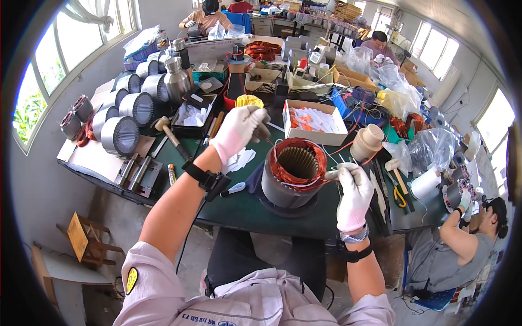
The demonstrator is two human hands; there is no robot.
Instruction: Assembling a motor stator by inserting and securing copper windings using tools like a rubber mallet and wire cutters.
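A motor stator (288, 187) stands upright on the green table in front of me, with a grey shell and a ring of copper windings (318, 155) at its top. White cord or sleeving runs round the windings. My left hand (239, 130), in a white glove, is above the stator's far left side. Its fingers are closed, and a thin reddish strand shows just below them; what they grip is unclear. At the stator's right rim, my gloved right hand (354, 190) pinches thin lead wires with white sleeves. A red wire stretches rightward behind that hand.
An open white box (315, 124) of white and orange slips lies behind the stator. At left are a mallet (173, 136) and several grey stators (119, 132). At right are a wooden cylinder (367, 142), yellow-handled scissors (399, 197) and a white thread spool (426, 185). A co-worker (462, 244) sits at right.
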